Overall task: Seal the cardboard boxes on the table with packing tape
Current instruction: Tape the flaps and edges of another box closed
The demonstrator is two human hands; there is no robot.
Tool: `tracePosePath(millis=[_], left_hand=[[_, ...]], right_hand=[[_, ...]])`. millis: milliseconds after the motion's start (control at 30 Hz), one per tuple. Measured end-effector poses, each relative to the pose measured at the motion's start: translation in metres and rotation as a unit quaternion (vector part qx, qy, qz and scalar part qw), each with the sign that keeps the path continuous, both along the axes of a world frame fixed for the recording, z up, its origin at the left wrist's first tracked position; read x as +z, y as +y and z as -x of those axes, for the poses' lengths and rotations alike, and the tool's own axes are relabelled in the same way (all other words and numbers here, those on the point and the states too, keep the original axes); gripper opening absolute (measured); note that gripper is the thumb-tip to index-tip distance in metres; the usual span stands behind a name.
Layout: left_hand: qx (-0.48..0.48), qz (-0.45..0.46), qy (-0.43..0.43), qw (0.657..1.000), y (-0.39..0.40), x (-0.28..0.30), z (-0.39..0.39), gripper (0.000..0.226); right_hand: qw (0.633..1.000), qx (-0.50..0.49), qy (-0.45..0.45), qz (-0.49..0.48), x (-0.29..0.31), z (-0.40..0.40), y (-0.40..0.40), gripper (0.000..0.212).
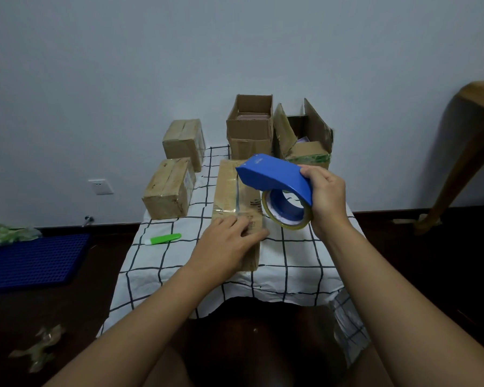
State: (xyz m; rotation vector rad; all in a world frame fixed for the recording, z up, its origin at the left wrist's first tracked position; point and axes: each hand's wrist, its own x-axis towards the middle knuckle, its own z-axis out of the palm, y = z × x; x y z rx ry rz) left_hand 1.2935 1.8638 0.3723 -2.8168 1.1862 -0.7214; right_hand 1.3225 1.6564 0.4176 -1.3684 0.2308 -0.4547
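A long box (236, 210) lies mid-table (291, 255); two closed boxes (169, 188) at its left edge, two open boxes (250, 127) at the far edge.

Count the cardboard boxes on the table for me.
5. Two closed boxes on the left, one near and one behind it; a long flat box in the middle under the left hand; two open boxes at the back.
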Motion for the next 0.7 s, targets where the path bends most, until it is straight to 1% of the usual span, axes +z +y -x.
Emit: tracePosePath(millis=[67,133,167,267,333,367,400,433,467,500,533,567,600,633,667,700], left_hand=[[0.0,0.06,0.043,0.997,0.007,-0.003,0.003,0.052],[0.002,0.14,0.108,0.984,0.014,-0.008,0.006,0.049],[-0.003,0.164,0.124,0.979,0.017,-0.012,0.008,0.049],[-0.012,0.209,0.149,0.966,0.023,-0.019,0.013,0.049],[0.005,0.256,0.144,0.956,0.027,-0.021,0.015,0.048],[0.025,0.295,0.135,0.946,0.029,-0.023,0.016,0.045],[0.057,0.349,0.138,0.925,0.03,-0.025,0.018,0.041],[0.098,0.414,0.158,0.891,0.031,-0.026,0.019,0.036],[0.144,0.482,0.193,0.842,0.031,-0.026,0.019,0.029],[0.187,0.548,0.239,0.779,0.031,-0.025,0.019,0.022],[0.214,0.61,0.289,0.706,0.029,-0.023,0.017,0.014],[0.222,0.661,0.332,0.635,0.028,-0.021,0.014,0.014],[0.225,0.693,0.362,0.581,0.027,-0.018,0.011,0.022],[0.225,0.708,0.384,0.549,0.028,-0.015,0.007,0.03],[0.227,0.706,0.397,0.54,0.028,-0.011,0.004,0.034],[0.228,0.697,0.404,0.548,0.028,-0.009,0.003,0.035]], right_hand=[[1.0,0.013,-0.011,-0.009,0.003,-0.002,0.01,0.023],[0.999,0.03,-0.019,-0.008,0.003,-0.004,0.021,0.027],[0.999,0.038,-0.021,-0.007,0.003,-0.005,0.027,0.026],[0.998,0.051,-0.019,0.003,-0.001,-0.007,0.042,0.026],[0.998,0.057,-0.017,0.009,-0.002,-0.008,0.045,0.029],[0.998,0.06,-0.016,0.014,-0.002,-0.009,0.045,0.031],[0.998,0.06,-0.014,0.019,-0.002,-0.009,0.043,0.031],[0.998,0.06,-0.012,0.023,-0.002,-0.01,0.041,0.03],[0.998,0.059,-0.01,0.024,-0.002,-0.01,0.039,0.029],[0.998,0.059,-0.009,0.025,-0.002,-0.01,0.038,0.027],[0.998,0.059,-0.008,0.027,-0.002,-0.01,0.037,0.027],[0.998,0.059,-0.008,0.028,-0.001,-0.01,0.037,0.027],[0.998,0.058,-0.008,0.028,-0.001,-0.009,0.037,0.027],[0.998,0.058,-0.008,0.029,-0.002,-0.009,0.037,0.027],[0.998,0.059,-0.008,0.031,-0.002,-0.009,0.037,0.027],[0.998,0.059,-0.007,0.033,-0.002,-0.009,0.037,0.027]])
